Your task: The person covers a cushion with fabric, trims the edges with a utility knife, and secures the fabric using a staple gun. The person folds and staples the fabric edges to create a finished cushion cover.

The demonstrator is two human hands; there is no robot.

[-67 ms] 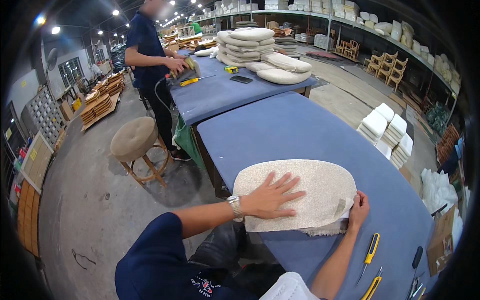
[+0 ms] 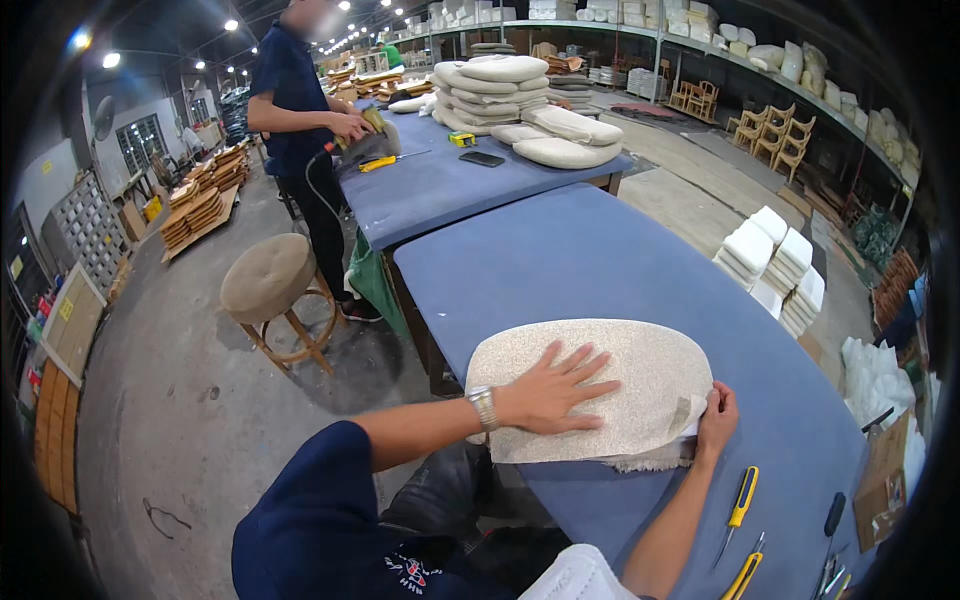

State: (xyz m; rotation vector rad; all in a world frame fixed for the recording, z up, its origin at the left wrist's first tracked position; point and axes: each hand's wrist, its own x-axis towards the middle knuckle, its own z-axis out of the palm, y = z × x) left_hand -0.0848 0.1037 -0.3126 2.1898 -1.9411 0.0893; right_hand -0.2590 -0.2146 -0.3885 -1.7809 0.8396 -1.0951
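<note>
A beige, oval fabric-covered seat cushion (image 2: 640, 360) lies on the blue-topped table near me. My left hand (image 2: 558, 392) rests flat on its top, fingers spread. At its right edge my right hand (image 2: 717, 420) grips the fabric, fingers curled round the rim and partly hidden. Beside that hand the cover's corner is turned up, showing a small grey patch and white material. Frayed fabric (image 2: 650, 460) sticks out from under the near edge. Right of my right forearm lie a yellow-handled screwdriver (image 2: 742, 500) and a yellow-handled tool (image 2: 745, 575).
Across the far table (image 2: 440, 205), a person (image 2: 290, 110) works with a hand tool beside stacked cushions (image 2: 490, 85), a phone (image 2: 482, 158) and a tape measure (image 2: 462, 139). A round stool (image 2: 266, 280) stands on the left floor. A cardboard box (image 2: 885, 475) sits at the right.
My left hand has slid slightly to the right and up across the cushion. My right hand stays at the edge. The other person's hands have shifted a little.
</note>
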